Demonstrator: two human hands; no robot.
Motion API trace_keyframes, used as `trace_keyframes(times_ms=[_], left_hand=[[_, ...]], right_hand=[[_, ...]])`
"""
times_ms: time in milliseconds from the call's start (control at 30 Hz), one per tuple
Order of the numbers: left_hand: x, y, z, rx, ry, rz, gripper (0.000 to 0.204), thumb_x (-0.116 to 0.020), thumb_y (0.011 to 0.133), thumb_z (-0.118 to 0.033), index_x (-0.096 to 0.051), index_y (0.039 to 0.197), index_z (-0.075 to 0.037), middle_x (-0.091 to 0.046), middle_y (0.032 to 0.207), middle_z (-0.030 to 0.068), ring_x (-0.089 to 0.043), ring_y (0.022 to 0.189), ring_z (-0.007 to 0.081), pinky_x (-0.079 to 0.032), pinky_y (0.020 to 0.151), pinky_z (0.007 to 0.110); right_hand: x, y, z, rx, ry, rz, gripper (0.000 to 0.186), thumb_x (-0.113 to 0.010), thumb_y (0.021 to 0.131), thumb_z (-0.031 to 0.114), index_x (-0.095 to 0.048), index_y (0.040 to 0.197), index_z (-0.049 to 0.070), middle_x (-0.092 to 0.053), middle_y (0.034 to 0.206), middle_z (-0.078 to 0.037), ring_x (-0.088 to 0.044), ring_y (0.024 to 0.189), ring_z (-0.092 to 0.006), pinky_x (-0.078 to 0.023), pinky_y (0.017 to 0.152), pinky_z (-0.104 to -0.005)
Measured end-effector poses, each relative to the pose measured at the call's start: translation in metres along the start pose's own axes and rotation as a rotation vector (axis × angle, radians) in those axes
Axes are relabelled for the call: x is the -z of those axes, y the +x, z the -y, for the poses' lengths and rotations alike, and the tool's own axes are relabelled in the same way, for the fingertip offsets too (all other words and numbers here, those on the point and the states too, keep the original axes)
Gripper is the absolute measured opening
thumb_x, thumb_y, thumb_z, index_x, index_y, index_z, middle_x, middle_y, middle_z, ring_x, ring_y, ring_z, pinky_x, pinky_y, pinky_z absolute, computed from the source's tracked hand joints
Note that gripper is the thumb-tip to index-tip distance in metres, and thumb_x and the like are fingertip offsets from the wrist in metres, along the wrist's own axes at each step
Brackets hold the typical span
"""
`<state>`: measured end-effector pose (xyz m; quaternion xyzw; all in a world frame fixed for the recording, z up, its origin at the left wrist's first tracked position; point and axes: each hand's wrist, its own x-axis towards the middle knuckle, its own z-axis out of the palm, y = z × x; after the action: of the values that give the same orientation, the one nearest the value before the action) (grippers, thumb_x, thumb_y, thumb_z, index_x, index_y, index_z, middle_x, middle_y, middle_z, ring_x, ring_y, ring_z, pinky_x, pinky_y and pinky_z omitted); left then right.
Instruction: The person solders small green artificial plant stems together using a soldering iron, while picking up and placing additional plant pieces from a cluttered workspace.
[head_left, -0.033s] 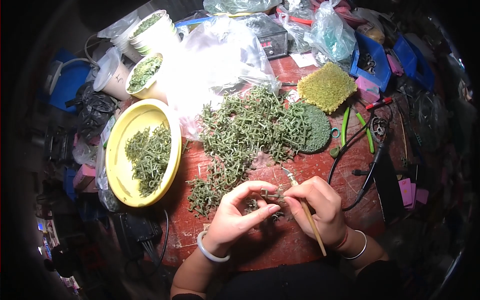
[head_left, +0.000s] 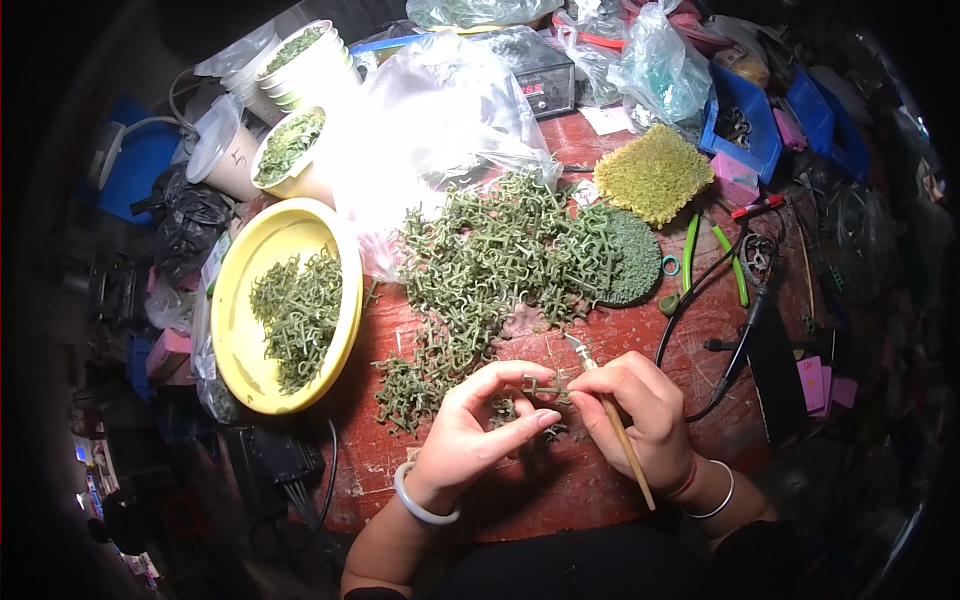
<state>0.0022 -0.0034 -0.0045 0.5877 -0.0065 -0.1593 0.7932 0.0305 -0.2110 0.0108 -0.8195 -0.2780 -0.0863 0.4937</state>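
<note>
Two white tubs (head_left: 292, 150) of small green pieces stand at the upper left of the frame, one behind the other, with a clear lid (head_left: 213, 140) leaning just beside them. Below them, at the left of the red tabletop (head_left: 600, 490), lies a yellow bowl (head_left: 240, 330) with a clump of the same green parts in its middle. A crumpled clear plastic bag (head_left: 430, 120) spreads from the tubs toward the centre, and in front of it sits a big loose heap of green plastic parts (head_left: 490, 270), trailing down toward the lower middle of the frame. At the lower centre the left hand (head_left: 470, 430), a pale bangle on its wrist, pinches a small green cross-shaped piece (head_left: 543, 388) between thumb and fingertips — the piece hangs just above the table, between the two hands. The right hand (head_left: 640, 410) is closed around a thin wooden-handled knife (head_left: 610, 415), its blade tip pointing up and left beside the piece; whether the blade touches the piece I cannot tell. Right of the heap lies a round dark-green mat (head_left: 635, 260), and above it a yellow-green textured square pad (head_left: 652, 175). Further right — a pair of green-handled pliers (head_left: 715, 255), a black cable (head_left: 740, 340) looping across the table, and blue bins (head_left: 760, 125) at the upper right.
</note>
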Motion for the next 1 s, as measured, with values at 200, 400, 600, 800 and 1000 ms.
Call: trace_keyframes(times_ms=[200, 400, 600, 800, 1000], left_hand=[[-0.008, 0.002, -0.008, 0.009, -0.031, -0.055, 0.053, -0.072, 0.086, 0.010, -0.056, 0.135, -0.001, -0.061, 0.119, 0.0071, -0.057, 0.091, 0.0064, -0.049, 0.080, 0.021], [-0.004, 0.003, -0.004, -0.073, 0.141, -0.030, 0.047, -0.073, 0.086, 0.006, -0.062, 0.131, -0.002, -0.064, 0.118, 0.0067, -0.059, 0.098, 0.0094, -0.049, 0.081, 0.023], [0.001, 0.004, -0.003, -0.204, 0.332, -0.005, 0.032, -0.073, 0.085, 0.008, -0.068, 0.116, 0.002, -0.066, 0.115, 0.0104, -0.062, 0.109, 0.0183, -0.048, 0.096, 0.032], [0.000, 0.003, -0.001, -0.148, 0.229, -0.005, 0.030, -0.072, 0.085, 0.008, -0.069, 0.114, 0.003, -0.067, 0.114, 0.0117, -0.062, 0.107, 0.0194, -0.049, 0.096, 0.032], [0.003, 0.002, 0.001, -0.170, 0.219, 0.049, 0.025, -0.071, 0.086, 0.009, -0.070, 0.110, 0.004, -0.067, 0.111, 0.0125, -0.064, 0.101, 0.0190, -0.051, 0.092, 0.031]], right_hand=[[0.003, 0.002, 0.001, -0.101, 0.060, -0.016, 0.016, -0.074, 0.083, -0.003, -0.067, 0.096, 0.001, -0.063, 0.083, -0.012, -0.064, 0.070, -0.0263, -0.051, 0.062, -0.0345], [0.003, 0.002, 0.000, -0.135, 0.074, 0.007, 0.013, -0.074, 0.084, -0.001, -0.067, 0.095, 0.002, -0.064, 0.083, -0.012, -0.065, 0.070, -0.0261, -0.051, 0.062, -0.0339], [0.001, 0.000, -0.002, -0.143, 0.095, 0.032, 0.012, -0.074, 0.085, 0.000, -0.067, 0.095, 0.002, -0.064, 0.083, -0.011, -0.065, 0.071, -0.0255, -0.051, 0.063, -0.0340], [-0.001, 0.000, -0.004, -0.106, 0.122, 0.047, 0.010, -0.073, 0.086, -0.002, -0.066, 0.093, 0.001, -0.066, 0.084, -0.010, -0.064, 0.073, -0.0217, -0.051, 0.064, -0.0317], [0.002, 0.001, -0.002, -0.116, 0.142, 0.064, 0.013, -0.074, 0.086, -0.001, -0.067, 0.097, 0.001, -0.065, 0.084, -0.011, -0.064, 0.072, -0.0231, -0.050, 0.064, -0.0322]])
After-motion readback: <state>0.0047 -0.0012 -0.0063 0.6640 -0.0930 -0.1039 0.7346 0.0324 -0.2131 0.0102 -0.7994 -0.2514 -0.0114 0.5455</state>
